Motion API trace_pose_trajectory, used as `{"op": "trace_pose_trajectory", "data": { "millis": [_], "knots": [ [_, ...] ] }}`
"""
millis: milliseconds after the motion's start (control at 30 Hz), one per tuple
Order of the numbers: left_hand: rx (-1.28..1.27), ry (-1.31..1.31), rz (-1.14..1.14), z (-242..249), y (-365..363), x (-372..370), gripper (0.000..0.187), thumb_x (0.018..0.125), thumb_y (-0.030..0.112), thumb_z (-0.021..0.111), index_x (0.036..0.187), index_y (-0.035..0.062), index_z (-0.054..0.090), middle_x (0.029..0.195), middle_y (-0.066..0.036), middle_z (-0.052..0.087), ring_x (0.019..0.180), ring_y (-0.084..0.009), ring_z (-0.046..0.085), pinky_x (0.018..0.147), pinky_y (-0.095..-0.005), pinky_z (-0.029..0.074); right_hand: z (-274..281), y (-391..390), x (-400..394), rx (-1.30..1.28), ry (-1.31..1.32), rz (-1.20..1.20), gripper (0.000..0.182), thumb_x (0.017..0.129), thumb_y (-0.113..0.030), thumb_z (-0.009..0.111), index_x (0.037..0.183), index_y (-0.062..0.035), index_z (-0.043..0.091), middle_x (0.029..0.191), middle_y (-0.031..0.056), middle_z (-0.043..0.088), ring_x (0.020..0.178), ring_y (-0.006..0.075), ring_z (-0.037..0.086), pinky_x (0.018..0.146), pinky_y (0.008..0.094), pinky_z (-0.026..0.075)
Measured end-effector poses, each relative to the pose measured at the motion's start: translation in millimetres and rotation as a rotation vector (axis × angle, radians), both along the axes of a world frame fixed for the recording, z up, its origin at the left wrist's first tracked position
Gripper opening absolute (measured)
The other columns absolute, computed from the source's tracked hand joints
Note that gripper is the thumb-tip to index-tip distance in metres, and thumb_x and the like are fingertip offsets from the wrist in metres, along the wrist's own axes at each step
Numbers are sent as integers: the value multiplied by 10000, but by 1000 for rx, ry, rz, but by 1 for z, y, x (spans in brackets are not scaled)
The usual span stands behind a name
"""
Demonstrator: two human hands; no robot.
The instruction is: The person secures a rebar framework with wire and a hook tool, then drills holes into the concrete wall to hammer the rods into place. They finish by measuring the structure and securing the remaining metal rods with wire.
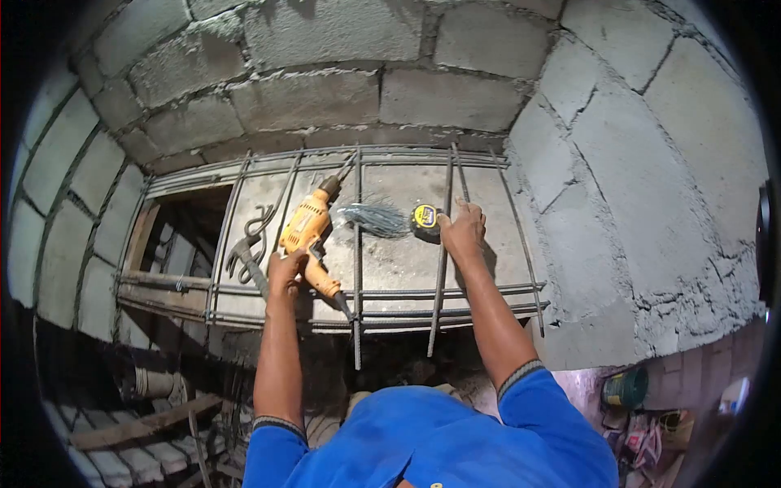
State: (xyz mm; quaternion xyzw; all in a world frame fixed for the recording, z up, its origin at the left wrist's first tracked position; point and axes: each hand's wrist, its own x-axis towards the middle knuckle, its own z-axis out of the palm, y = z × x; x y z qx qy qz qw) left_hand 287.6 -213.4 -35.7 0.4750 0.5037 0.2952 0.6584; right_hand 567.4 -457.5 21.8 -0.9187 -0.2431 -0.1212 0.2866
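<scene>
A yellow-orange power drill (307,224) lies slanted on the board, its bit pointing up and away. My left hand (286,271) is closed around the drill near its handle. A black and yellow tape measure (425,217) is gripped at its right side by my right hand (464,232), over a rebar rod. Between the drill and the tape measure lies a bundle of thin tie wire (376,219). Left of the drill, a hammer (248,259) and a bent metal hook tool (259,224) rest on the board, the hammer's handle running toward my left hand.
Rebar rods (358,260) cross above the pale board (399,268). An opening (191,224) with a wooden frame is at the left. Block walls (309,98) enclose the back and sides. Below right stands a green bucket (625,389); wooden planks (146,423) are below left.
</scene>
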Motion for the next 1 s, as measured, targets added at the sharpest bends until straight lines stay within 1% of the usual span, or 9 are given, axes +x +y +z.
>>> {"op": "trace_pose_trajectory", "data": {
  "millis": [100,267,367,467,533,600,667,867,1000],
  "knots": [
    [-360,-286,-76,-9,16,4,265,831,39,725,1034,-90,613,862,-142,689,688,-250,690,591,-360,580,-35,-3,50,-42,64,-176,687,813,-384,725,1361,-27,515,1255,274,551,1092,441,567,987,506,432],
    [-167,-244,-153,-22,10,19,338,800,100,791,1083,0,637,849,-70,675,683,-227,665,593,-393,568,-13,-16,11,-237,429,-59,950,778,-622,681,1444,-3,405,1296,340,511,1208,478,517,1025,513,423],
    [-514,-414,-135,-3,22,13,409,811,141,789,1163,66,596,824,-52,617,651,-229,632,562,-451,578,-12,-6,-13,-318,296,-60,951,765,-524,734,1468,0,365,1304,340,506,1225,480,505,1037,511,419],
    [-549,-624,-109,-5,41,11,327,842,143,754,1116,62,593,875,-89,637,753,-243,655,573,-435,604,-24,-9,-9,-345,277,33,890,775,-335,738,1487,4,325,1335,339,482,1232,468,512,1039,489,430],
    [-526,-576,34,25,8,19,348,888,154,704,1167,16,548,925,-127,662,734,-277,672,639,-401,619,-53,-11,14,-181,435,-66,822,722,-167,730,1437,34,377,1184,336,588,1077,429,626,929,442,521],
    [-594,-765,-190,11,11,13,351,900,136,682,1190,14,526,948,-142,668,756,-278,676,634,-395,612,-63,-20,24,44,467,-83,385,734,-110,630,1080,58,640,882,290,683,865,422,689,790,448,536],
    [-598,-756,-124,20,0,7,345,914,144,660,1201,16,518,936,-133,673,742,-270,678,605,-408,590,-74,-23,29,143,426,-139,267,763,-118,574,938,59,670,862,303,672,856,425,685,768,455,521],
    [-457,-715,-146,41,-35,-37,431,921,142,648,1302,7,497,1026,-146,686,752,-231,687,561,-281,579,-25,-40,-18,225,197,7,357,808,-154,519,1089,16,659,960,305,663,951,462,649,855,468,521],
    [-362,-769,-176,76,-64,-70,460,935,131,627,1345,13,455,1073,-173,664,771,-235,690,554,-282,584,-11,-15,-53,218,305,229,333,841,-112,529,1122,11,660,990,281,668,943,434,659,842,449,528]
  ]
}}
